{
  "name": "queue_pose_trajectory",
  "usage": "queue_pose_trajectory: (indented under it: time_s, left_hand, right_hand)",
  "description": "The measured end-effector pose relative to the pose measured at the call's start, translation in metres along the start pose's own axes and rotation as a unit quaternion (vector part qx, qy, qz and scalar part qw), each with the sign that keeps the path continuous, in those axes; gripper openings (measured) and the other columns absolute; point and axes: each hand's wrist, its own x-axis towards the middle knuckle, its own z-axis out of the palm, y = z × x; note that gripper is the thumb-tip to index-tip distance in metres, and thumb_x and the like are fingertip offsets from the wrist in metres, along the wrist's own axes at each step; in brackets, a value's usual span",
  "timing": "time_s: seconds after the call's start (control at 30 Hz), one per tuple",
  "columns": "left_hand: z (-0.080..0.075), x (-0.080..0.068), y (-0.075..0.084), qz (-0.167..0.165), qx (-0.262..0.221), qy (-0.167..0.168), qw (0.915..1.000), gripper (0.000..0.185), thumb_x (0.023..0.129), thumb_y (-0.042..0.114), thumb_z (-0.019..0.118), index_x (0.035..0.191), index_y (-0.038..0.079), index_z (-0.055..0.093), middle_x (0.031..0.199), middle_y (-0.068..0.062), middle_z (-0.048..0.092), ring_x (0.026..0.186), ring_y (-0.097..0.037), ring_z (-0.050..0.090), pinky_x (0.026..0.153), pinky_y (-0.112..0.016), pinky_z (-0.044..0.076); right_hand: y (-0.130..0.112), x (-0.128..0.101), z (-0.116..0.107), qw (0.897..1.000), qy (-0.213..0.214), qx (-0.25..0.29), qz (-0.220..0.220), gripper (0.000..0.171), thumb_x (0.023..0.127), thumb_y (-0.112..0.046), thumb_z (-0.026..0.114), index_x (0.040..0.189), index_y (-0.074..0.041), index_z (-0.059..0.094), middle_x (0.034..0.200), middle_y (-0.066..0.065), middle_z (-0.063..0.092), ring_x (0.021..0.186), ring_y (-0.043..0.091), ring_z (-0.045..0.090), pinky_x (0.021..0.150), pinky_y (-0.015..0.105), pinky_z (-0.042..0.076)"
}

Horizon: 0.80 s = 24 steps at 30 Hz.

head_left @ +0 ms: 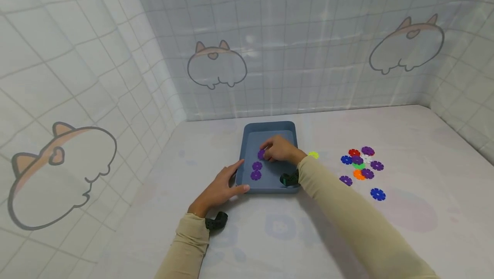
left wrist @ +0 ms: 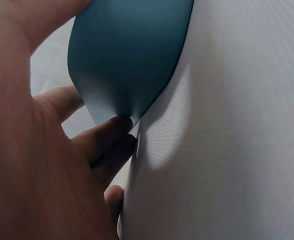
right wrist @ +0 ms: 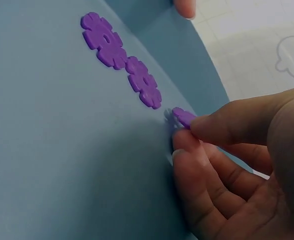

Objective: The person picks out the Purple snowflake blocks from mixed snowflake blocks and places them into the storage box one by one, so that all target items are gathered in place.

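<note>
A blue-grey tray [head_left: 266, 131] stands on the white tabletop. My left hand [head_left: 218, 188] holds its near left corner, thumb at the front side and fingers along the left wall [left wrist: 132, 45]. Over the tray, my right hand [head_left: 281, 148] pinches a purple snowflake disc [right wrist: 184, 116] between thumb and fingertips, tilted close to the tray floor. Toward the tray's left side lie two flat purple snowflake discs, a farther one [head_left: 257, 166] and a nearer one [head_left: 256, 175]. In the right wrist view these two touch or nearly touch, in line with the pinched disc.
Right of the tray lies a loose group of snowflake discs, including red [head_left: 353, 153], orange [head_left: 359, 175], white and several purple ones. A blue disc [head_left: 378, 194] sits apart, nearer me. A yellow disc [head_left: 313, 154] lies beside the tray, partly behind my right sleeve.
</note>
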Motion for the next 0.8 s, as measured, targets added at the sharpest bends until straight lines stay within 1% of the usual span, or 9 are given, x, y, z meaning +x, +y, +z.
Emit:
queue_pose_trajectory:
  time_s: [0.17, 0.3, 0.37, 0.47, 0.57, 0.73, 0.8]
  left_hand:
    - [-0.0009, 0.001, -0.0016, 0.002, 0.007, 0.002, 1.0, 0.086, 0.091, 0.053, 0.068, 0.161, 0.031, 0.023, 0.163, -0.003, 0.025, 0.149, -0.029, 0.02, 0.117, -0.058, 0.019]
    - [-0.0009, 0.0014, -0.0026, 0.004, 0.007, 0.002, 1.0, 0.085, 0.092, 0.051, 0.069, 0.161, 0.03, 0.023, 0.164, -0.004, 0.025, 0.15, -0.031, 0.018, 0.117, -0.059, 0.017]
    - [-0.0008, 0.0014, -0.0022, 0.006, 0.004, 0.001, 1.0, 0.085, 0.093, 0.049, 0.069, 0.161, 0.029, 0.023, 0.164, -0.005, 0.025, 0.15, -0.033, 0.016, 0.117, -0.06, 0.016]
    - [0.0, 0.0021, -0.0018, 0.01, 0.002, 0.0, 0.9999, 0.084, 0.093, 0.047, 0.069, 0.161, 0.028, 0.024, 0.163, -0.005, 0.026, 0.15, -0.032, 0.018, 0.117, -0.06, 0.017]
    - [0.0003, 0.0019, -0.0026, 0.01, 0.001, 0.001, 1.0, 0.085, 0.092, 0.049, 0.07, 0.161, 0.029, 0.024, 0.163, -0.005, 0.026, 0.149, -0.031, 0.02, 0.117, -0.059, 0.019]
    - [0.0003, 0.0023, -0.0039, 0.008, 0.005, 0.0, 1.0, 0.087, 0.091, 0.054, 0.069, 0.161, 0.03, 0.023, 0.163, -0.002, 0.026, 0.15, -0.029, 0.017, 0.118, -0.058, 0.016]
    - [-0.0003, 0.0025, -0.0035, 0.011, 0.007, -0.002, 0.9999, 0.087, 0.091, 0.054, 0.068, 0.161, 0.03, 0.023, 0.163, -0.002, 0.026, 0.15, -0.028, 0.018, 0.118, -0.057, 0.017]
  right_hand:
    - [-0.0019, -0.0008, 0.001, 1.0, 0.0, -0.018, -0.003, 0.038, 0.087, -0.001, 0.068, 0.124, 0.002, 0.068, 0.097, 0.01, 0.071, 0.074, 0.018, 0.068, 0.068, 0.029, 0.056]
    - [-0.0054, -0.0031, 0.0019, 1.0, 0.0, -0.023, 0.0, 0.036, 0.087, 0.0, 0.068, 0.123, 0.002, 0.069, 0.097, 0.011, 0.071, 0.075, 0.018, 0.068, 0.069, 0.029, 0.056]
    - [-0.0059, -0.0035, 0.0024, 1.0, 0.002, -0.027, 0.002, 0.035, 0.087, 0.0, 0.068, 0.122, 0.001, 0.07, 0.099, 0.011, 0.071, 0.076, 0.018, 0.068, 0.069, 0.029, 0.057]
    - [-0.0052, -0.004, 0.003, 0.999, 0.004, -0.036, 0.001, 0.035, 0.088, -0.001, 0.068, 0.122, -0.001, 0.071, 0.104, 0.013, 0.07, 0.077, 0.018, 0.069, 0.07, 0.03, 0.057]
    - [-0.0039, -0.0031, 0.0045, 0.999, 0.007, -0.043, -0.003, 0.036, 0.087, -0.001, 0.067, 0.123, -0.002, 0.071, 0.106, 0.013, 0.07, 0.076, 0.018, 0.069, 0.069, 0.03, 0.057]
    - [-0.0032, -0.0021, 0.0055, 0.999, 0.007, -0.05, -0.004, 0.035, 0.088, -0.002, 0.067, 0.122, -0.003, 0.072, 0.101, 0.009, 0.071, 0.072, 0.016, 0.067, 0.066, 0.03, 0.055]
    - [-0.0035, -0.0013, 0.005, 0.999, 0.004, -0.053, -0.004, 0.034, 0.088, -0.003, 0.067, 0.122, -0.003, 0.071, 0.098, 0.007, 0.071, 0.071, 0.016, 0.066, 0.065, 0.03, 0.054]
